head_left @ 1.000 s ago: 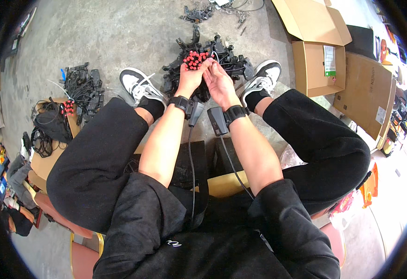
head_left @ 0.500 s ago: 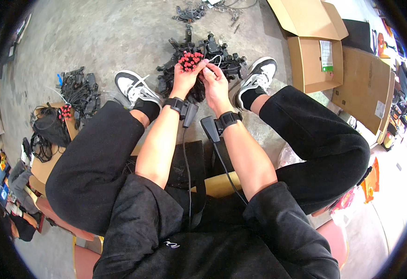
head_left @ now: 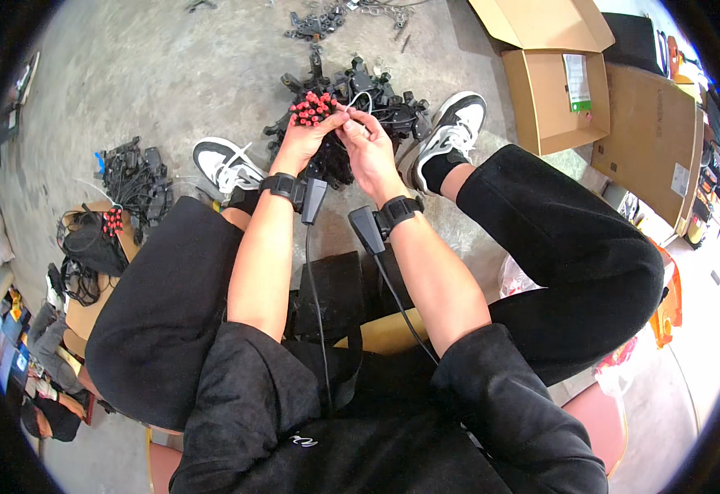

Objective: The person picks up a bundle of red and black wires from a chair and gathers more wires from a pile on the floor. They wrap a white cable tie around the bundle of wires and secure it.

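Red-tipped bundle, tips facing viewer, axis end-on

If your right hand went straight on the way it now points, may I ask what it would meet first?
The right hand would probably meet the left hand first, around its thumb, with the red-tipped bundle just beyond; this single view leaves the depth unclear.

Short-sleeved black top, small white script-like mark on front. Loose black trousers; black socks; black-and-white sneakers, white laces. Two black wrist straps, each carrying a dark box-shaped module; thin dark cable leading from each.
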A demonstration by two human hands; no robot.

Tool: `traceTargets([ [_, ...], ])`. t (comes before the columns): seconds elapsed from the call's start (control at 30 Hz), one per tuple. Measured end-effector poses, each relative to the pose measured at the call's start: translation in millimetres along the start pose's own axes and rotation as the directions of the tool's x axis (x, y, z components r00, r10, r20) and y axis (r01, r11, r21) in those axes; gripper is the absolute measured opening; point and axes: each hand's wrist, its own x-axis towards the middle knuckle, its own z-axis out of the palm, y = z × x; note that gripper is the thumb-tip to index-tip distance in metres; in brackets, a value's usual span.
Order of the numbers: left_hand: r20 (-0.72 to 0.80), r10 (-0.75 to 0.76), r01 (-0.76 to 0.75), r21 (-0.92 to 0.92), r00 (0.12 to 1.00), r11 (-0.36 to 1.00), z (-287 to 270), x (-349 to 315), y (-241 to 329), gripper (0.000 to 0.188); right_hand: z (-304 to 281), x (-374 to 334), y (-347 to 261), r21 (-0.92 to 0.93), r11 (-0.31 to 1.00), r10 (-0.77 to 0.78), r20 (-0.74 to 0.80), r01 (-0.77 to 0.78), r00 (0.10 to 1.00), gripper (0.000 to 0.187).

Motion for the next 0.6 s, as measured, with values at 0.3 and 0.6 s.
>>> traceTargets([
  [0.3, -0.038, 0.051, -0.054, -0.108, 0.998, 0.993, 1.7, 0.4, -4.1, 0.014, 5.9, -3.8, -11.6, -0.213, 0.976, -0.046, -0.018, 0.041, 0.999, 0.021],
  [0.6, -0.055, -0.106, 0.089, -0.244, 0.993, 0.966, 4.3, 5.5, -2.5, 0.023, -14.3, -15.5, 5.0, -0.595, 0.794, -0.231, -0.106, 0.124, 0.967, 0.023],
])
